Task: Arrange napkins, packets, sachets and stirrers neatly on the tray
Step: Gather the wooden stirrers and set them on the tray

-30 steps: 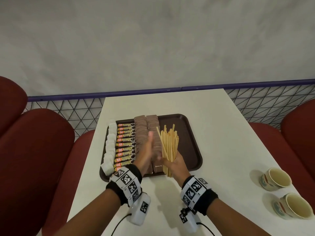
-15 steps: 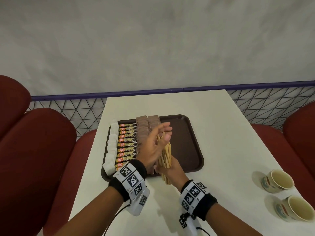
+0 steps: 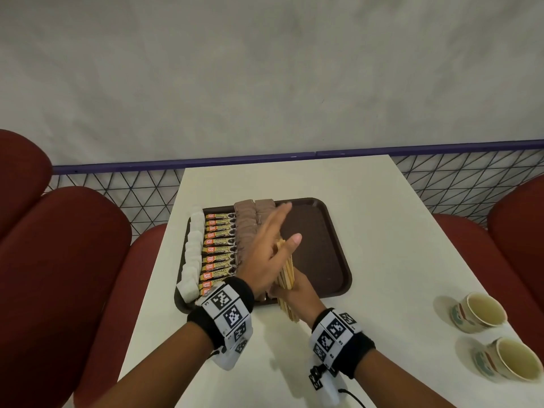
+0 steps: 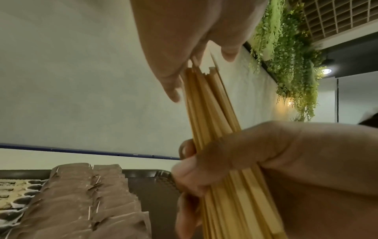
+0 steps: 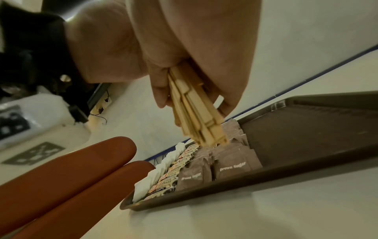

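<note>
A brown tray (image 3: 318, 251) holds a column of white napkins (image 3: 192, 254), a row of granules sachets (image 3: 219, 251) and two columns of brown sugar packets (image 3: 245, 228). My right hand (image 3: 294, 293) grips a bundle of wooden stirrers (image 3: 287, 275) near its lower end, over the tray's front edge. The bundle tilts up and away from me. My left hand (image 3: 270, 245) is flat with straight fingers, its palm against the stirrers' far ends (image 4: 208, 105). The right wrist view shows the stirrers' near ends (image 5: 196, 116) uneven, above the sugar packets (image 5: 225, 165).
Two paper cups (image 3: 478, 312) (image 3: 510, 362) stand on the white table at the right front. The tray's right half (image 5: 306, 137) is bare. Red seats (image 3: 59, 260) flank the table, with a mesh railing (image 3: 117, 187) and a wall behind.
The stirrers lay fanned out on the tray; my right hand has gathered and lifted them into a tight bundle. My left hand has moved from the packets onto the bundle's far ends.
</note>
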`<act>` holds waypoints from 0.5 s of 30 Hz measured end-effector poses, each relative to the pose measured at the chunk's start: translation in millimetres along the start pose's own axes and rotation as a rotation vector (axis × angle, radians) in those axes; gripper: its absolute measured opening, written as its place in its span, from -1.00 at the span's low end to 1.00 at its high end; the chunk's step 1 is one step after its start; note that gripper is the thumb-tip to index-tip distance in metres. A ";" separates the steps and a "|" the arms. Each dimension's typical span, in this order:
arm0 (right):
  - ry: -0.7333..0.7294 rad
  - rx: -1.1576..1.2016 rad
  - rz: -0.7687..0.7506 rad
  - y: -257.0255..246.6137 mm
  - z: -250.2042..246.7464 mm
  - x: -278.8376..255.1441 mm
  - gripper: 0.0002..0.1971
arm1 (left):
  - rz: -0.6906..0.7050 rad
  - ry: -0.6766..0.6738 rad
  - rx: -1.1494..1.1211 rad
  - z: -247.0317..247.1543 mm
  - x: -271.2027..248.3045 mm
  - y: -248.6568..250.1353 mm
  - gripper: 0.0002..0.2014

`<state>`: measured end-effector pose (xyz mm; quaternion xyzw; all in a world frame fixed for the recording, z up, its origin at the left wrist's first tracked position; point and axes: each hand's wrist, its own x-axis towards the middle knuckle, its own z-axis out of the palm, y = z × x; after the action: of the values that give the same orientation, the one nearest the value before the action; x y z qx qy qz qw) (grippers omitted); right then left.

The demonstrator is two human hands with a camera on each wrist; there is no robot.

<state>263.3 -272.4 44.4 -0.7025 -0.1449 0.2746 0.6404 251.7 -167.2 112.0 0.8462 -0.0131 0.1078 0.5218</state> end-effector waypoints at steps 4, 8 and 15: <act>0.006 -0.045 -0.011 -2.5 1.5 1.3 -0.64 | 0.046 -0.018 0.217 -4.4 3.1 5.2 -0.46; 0.018 -0.068 -0.022 -2.8 1.1 2.0 -0.55 | 0.049 -0.176 0.491 -7.5 2.3 -9.6 -0.61; 0.042 0.000 -0.056 -11.5 -3.1 1.3 -0.65 | 0.116 -0.074 0.378 -2.9 1.1 -3.7 -0.53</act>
<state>267.8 -272.6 55.5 -0.7037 -0.1509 0.2417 0.6509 252.8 -162.9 110.2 0.9302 -0.0602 0.1071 0.3459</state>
